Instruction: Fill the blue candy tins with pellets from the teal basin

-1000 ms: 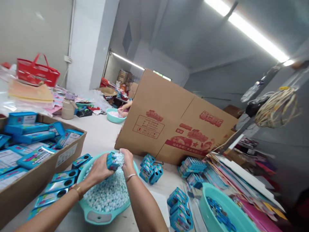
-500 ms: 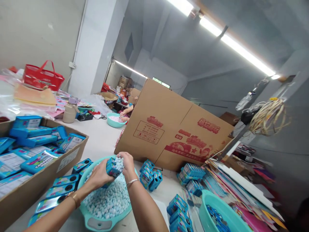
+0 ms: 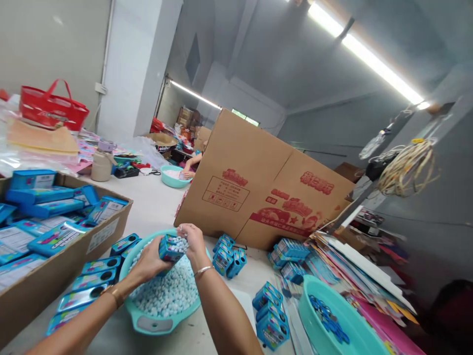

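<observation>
My left hand (image 3: pixel 153 260) grips a small blue box (image 3: pixel 168 250), tilted above a turquoise basin (image 3: pixel 153 325). Small pale blue and white balls (image 3: pixel 180 244) heap at the box's open end. Curled against that end, my right hand (image 3: pixel 192 241) has its fingers on the balls; how many lie in its palm is hidden. More loose balls (image 3: pixel 166 292) fill the basin below both hands.
An open carton (image 3: pixel 111 227) of blue boxes stands left. Blue boxes with round holes (image 3: pixel 98 266) lie beside the basin, more stand right (image 3: pixel 271 315). Another turquoise basin (image 3: pixel 306 308) holds blue pieces. A large cardboard sheet (image 3: pixel 258 182) leans behind; a co-worker's hand (image 3: pixel 188 174) shows beyond.
The view has shifted slightly, so most things sit a little higher and left. My right hand's fingers have moved slightly at the box's end; my left hand still holds the box.
</observation>
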`<state>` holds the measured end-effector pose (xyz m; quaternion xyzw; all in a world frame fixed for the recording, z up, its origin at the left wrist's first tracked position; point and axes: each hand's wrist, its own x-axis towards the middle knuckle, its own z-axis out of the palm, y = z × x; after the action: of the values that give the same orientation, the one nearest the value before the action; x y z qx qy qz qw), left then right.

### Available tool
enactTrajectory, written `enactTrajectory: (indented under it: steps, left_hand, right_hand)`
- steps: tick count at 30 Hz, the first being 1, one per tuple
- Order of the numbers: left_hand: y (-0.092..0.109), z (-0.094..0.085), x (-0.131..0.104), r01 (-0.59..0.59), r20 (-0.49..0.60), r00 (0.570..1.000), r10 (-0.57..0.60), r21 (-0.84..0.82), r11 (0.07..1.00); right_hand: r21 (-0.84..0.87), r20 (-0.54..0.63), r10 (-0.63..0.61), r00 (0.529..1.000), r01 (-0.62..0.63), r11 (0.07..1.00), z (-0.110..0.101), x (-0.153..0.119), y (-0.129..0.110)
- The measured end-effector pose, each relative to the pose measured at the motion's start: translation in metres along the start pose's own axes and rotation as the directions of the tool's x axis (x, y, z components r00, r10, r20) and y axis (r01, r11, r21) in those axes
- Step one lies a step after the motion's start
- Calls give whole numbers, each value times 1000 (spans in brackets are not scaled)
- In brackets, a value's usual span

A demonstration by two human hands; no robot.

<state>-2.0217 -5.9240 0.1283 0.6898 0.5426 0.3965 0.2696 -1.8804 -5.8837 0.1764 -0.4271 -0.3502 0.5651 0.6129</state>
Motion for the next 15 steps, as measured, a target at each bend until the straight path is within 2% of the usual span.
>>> enactTrajectory:
  steps: [5,7,9,11,12,13,15]
  left_hand:
    - [-3,4,-1,-6,32,999,7,-49,999]
    - [-3,-2,0,-7,74,997,15,-102,995]
    - [-1,-13,3,-23,128,991,37,-111,994]
    - [5,-27,9,-76,203,977,69,25,997]
    - [10,-34,13,-127,255,963,86,150,981]
    - [14,-39,18,-194,313,945,98,291,937]
    - [23,-41,27,-326,425,899,103,494,806]
  right_hand:
    - [6,-6,20,1000,-20,1000,9,-10,-1]
    - [31,29,22,999,-23,999,8,-16,-6]
    - [63,76,20,997,-24,998,-3,-22,-11]
    - [6,67,-10,998,10,1000,-25,-28,-12]
    - [-85,35,-30,999,33,996,-40,-32,-10]
    - [-213,-4,-48,999,46,976,-55,-36,-5]
    - [-494,-62,-64,996,25,869,-84,-43,11]
